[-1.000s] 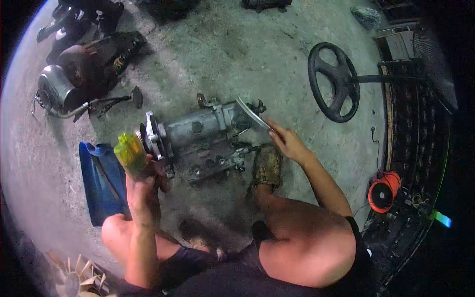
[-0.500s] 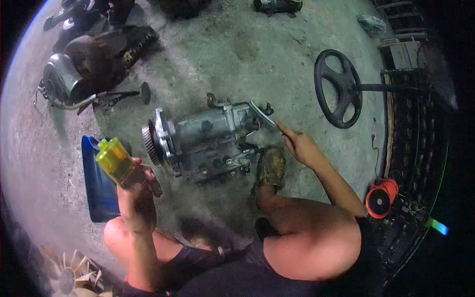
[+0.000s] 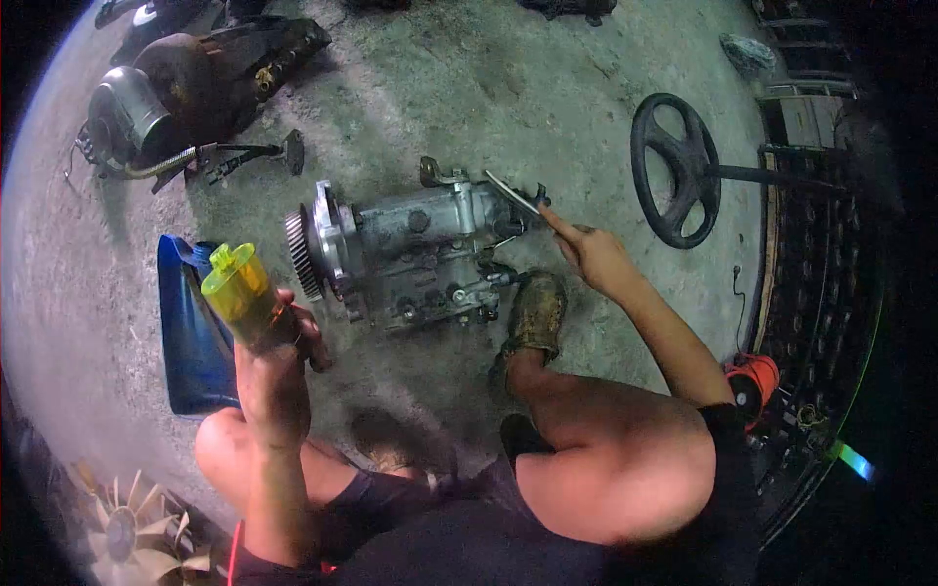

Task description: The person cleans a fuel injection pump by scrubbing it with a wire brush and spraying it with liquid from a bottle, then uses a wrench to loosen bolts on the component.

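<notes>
Upright in my left hand (image 3: 283, 352) is a translucent yellow bottle (image 3: 239, 293), its fingers wrapped round the lower part. My right hand (image 3: 593, 256) grips a thin metal tool (image 3: 513, 191), whose far end reaches over the right end of a metal machine part (image 3: 415, 225); whether it touches cannot be made out. That part lies on the concrete floor between my hands, with a toothed gear (image 3: 301, 256) at its left end. A blue plastic container (image 3: 191, 342) is just left of the bottle.
A black steering wheel (image 3: 674, 171) on a shaft stands at the right. Beyond my left hand are a metal canister (image 3: 127, 112) and dark machine parts. A fan (image 3: 122, 532) lies lower left, an orange-red device (image 3: 752, 386) lower right. My shod foot (image 3: 537, 313) is beside the machine part.
The view has shifted slightly. My right hand and its tool have moved up a little, and the tool lies straighter across the machine's right end. The bottle is held slightly higher and more upright.
</notes>
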A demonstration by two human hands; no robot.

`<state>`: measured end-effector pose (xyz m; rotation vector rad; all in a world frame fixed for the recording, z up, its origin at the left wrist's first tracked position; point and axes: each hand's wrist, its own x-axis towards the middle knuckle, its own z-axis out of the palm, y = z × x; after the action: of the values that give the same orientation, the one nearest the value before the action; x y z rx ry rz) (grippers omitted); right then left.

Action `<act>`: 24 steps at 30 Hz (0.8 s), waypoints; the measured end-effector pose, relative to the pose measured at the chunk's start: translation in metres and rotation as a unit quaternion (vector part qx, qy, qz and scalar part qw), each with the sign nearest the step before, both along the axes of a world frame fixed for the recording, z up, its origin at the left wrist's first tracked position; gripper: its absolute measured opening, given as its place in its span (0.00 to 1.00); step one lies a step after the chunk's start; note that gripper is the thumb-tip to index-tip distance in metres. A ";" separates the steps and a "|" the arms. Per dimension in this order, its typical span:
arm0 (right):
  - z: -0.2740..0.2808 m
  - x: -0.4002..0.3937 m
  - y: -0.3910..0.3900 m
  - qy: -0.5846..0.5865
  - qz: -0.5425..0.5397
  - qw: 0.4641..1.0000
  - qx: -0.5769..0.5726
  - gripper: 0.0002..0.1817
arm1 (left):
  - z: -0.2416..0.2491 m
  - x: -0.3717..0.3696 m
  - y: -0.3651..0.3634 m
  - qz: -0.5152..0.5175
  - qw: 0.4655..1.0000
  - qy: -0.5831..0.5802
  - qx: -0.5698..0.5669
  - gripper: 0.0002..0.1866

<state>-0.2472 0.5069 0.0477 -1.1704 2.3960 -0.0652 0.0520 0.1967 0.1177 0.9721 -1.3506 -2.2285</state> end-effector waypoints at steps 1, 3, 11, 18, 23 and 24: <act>0.004 -0.003 0.004 -0.009 -0.013 1.000 0.014 0.34 | 0.002 0.001 -0.003 0.007 1.000 -0.001 -0.004 0.32; 0.013 0.002 0.009 -0.037 -0.036 0.997 0.048 0.33 | 0.006 0.003 -0.005 0.038 0.999 0.007 0.020 0.30; -0.014 0.035 -0.026 -0.028 -0.148 0.988 -0.026 0.31 | 0.019 -0.018 0.019 -0.037 0.998 0.045 0.038 0.29; 0.069 0.069 0.058 -0.027 -0.130 0.987 0.085 0.26 | 0.006 -0.032 0.019 -0.072 0.995 0.040 0.063 0.26; 0.148 0.074 0.057 0.030 -0.058 0.996 0.060 0.24 | 0.002 -0.056 0.029 -0.132 0.987 0.057 0.067 0.23; 0.153 0.076 0.051 0.026 -0.043 0.997 0.052 0.22 | 0.000 -0.060 0.031 -0.143 0.985 0.066 0.070 0.22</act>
<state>-0.1714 0.5576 0.2011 -1.0342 2.4633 0.0616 -0.0084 0.2279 0.1177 0.6930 -1.3618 -2.5798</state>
